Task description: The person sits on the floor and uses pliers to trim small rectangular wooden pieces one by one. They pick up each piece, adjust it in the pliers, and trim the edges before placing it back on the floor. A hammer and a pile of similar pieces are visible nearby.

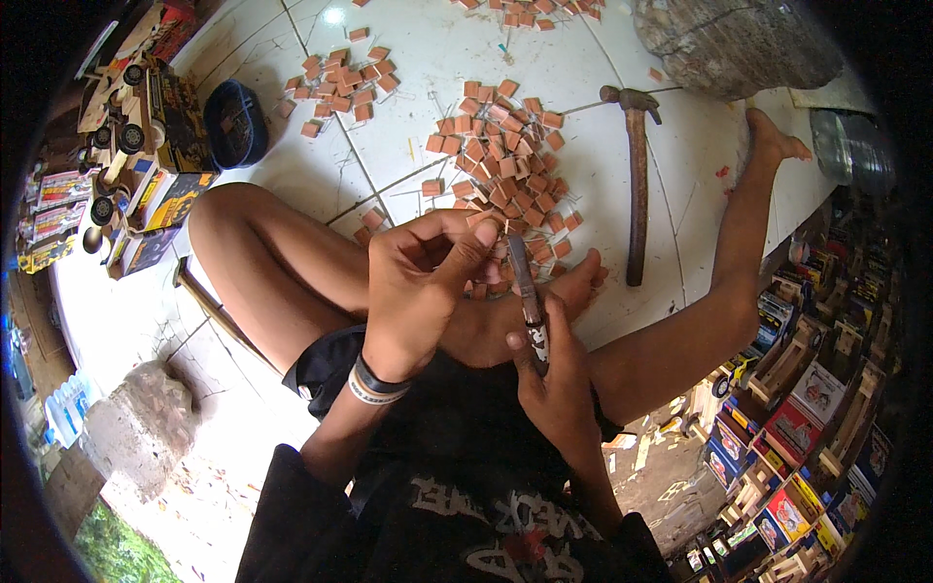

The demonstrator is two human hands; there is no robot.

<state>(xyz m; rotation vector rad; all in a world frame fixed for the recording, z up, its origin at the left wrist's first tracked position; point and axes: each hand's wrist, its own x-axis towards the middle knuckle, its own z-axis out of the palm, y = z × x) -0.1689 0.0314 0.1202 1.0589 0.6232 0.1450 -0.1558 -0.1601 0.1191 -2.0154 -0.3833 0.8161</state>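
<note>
My left hand is raised over my crossed leg, its thumb and forefinger pinched on a small reddish-brown square piece. My right hand is wrapped round the handle of dark pliers. Their jaws point up and away from me, and the tip is close beside the pinched piece; whether it touches cannot be made out. Just beyond both hands a heap of similar brown square pieces lies on the white tiles, with thin pale nail-like pins among them.
A wooden-handled hammer lies right of the heap. Another group of pieces is farther left, near a blue basin. Toy trucks stand at left, more wooden toy trucks at right. A large grey stone-like block sits at far right.
</note>
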